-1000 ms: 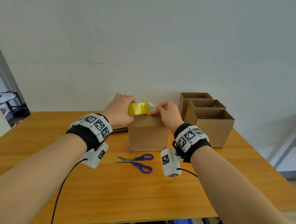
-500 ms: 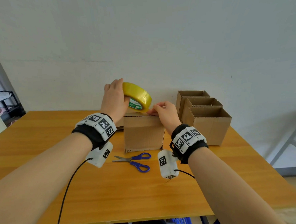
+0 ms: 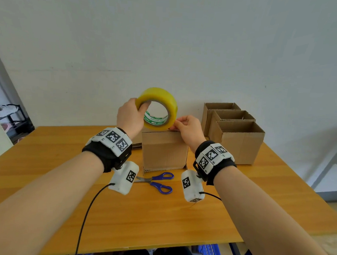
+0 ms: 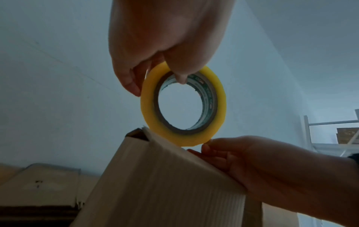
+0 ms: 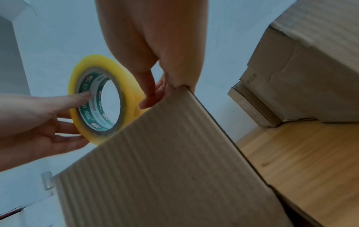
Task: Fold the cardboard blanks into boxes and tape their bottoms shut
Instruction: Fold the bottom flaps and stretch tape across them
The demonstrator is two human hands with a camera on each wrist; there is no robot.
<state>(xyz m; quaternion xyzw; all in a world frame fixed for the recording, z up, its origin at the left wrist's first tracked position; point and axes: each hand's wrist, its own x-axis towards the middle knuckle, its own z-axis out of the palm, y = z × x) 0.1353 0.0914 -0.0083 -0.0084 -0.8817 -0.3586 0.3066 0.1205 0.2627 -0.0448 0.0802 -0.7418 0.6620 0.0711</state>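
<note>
Box (image 3: 165, 150) stands bottom-up on table (image 3: 62, 199). Left hand (image 3: 129, 117) grips tape roll (image 3: 157, 108) on edge just above the box top, its hole toward the person. Right hand (image 3: 187, 126) pinches at the top's right rim (probably the tape end; unclear). The next pull would probably run leftward across the top.

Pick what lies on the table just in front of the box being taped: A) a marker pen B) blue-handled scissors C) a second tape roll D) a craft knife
B: blue-handled scissors lie on the table directly in front of the box.
</note>
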